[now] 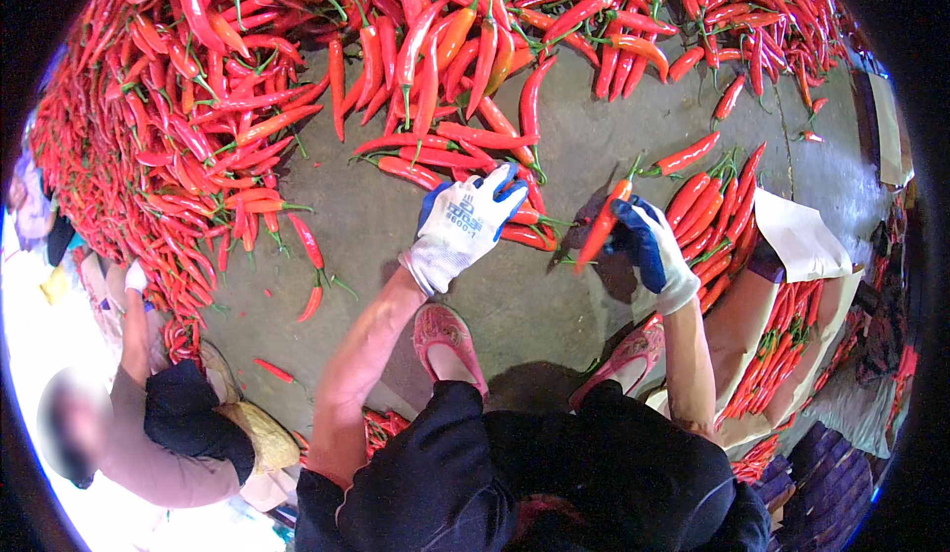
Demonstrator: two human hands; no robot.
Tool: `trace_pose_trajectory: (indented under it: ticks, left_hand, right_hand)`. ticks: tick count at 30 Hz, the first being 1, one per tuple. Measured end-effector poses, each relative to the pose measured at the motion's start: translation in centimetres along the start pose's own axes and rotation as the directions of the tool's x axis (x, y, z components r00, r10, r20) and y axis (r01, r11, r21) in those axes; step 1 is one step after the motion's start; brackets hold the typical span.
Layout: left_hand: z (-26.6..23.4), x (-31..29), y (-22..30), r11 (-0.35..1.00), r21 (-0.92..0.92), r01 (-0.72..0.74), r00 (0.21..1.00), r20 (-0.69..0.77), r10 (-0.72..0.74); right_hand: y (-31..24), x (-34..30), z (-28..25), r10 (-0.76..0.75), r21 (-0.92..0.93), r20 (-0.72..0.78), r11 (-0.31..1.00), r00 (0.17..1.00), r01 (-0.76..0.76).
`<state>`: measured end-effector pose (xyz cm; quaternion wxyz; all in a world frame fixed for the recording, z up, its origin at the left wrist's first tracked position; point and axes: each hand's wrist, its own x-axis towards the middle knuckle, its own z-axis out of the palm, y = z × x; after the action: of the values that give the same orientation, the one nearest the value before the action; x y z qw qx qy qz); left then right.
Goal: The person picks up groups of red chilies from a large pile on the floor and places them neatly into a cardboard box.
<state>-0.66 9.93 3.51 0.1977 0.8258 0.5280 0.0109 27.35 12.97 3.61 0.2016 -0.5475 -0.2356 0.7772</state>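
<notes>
Both my hands wear white gloves with blue coated palms and fingers. My left hand point(460, 226) is over a small group of red chili peppers point(411, 172) on the floor, its fingers curled down around some of them. The palm hides part of that group. My right hand point(653, 250) pinches an orange-red chili pepper point(602, 226) at the fingertips, its green stem pointing up. Just right of that hand lies a neat bunch of red chili peppers point(708, 206), roughly side by side. A single chili pepper point(683, 154) rests above the bunch.
A large heap of chili peppers point(129, 146) spreads along the left and far side. On the right stands an open paper-lined container point(836, 329) filled with aligned peppers, with a white paper sheet point(802, 235) beside it. At lower left, another person point(163, 433) reaches into the heap.
</notes>
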Motion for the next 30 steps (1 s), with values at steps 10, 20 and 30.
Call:
trace_pose_trajectory:
  ticks: [10,20,30]
  left_hand:
    - [-1.0,-0.3,-2.3,0.998,-0.022,-0.067,0.983,0.167,0.07]
    - [-4.4,-4.2,-4.4,0.83,-0.553,0.074,0.969,-0.158,-0.192]
    - [-0.8,-12.7,-4.1,-0.476,-0.879,0.01,0.787,0.301,-0.539]
  right_hand:
    - [-1.4,-3.0,-3.2,-0.755,-0.917,-0.313,0.398,0.576,0.024]
    - [1.3,-2.1,6.7,-0.502,-0.949,0.116,0.199,0.857,0.246]
    - [4.7,-2.1,8.4,-0.327,-0.993,0.118,-0.028,0.937,0.116]
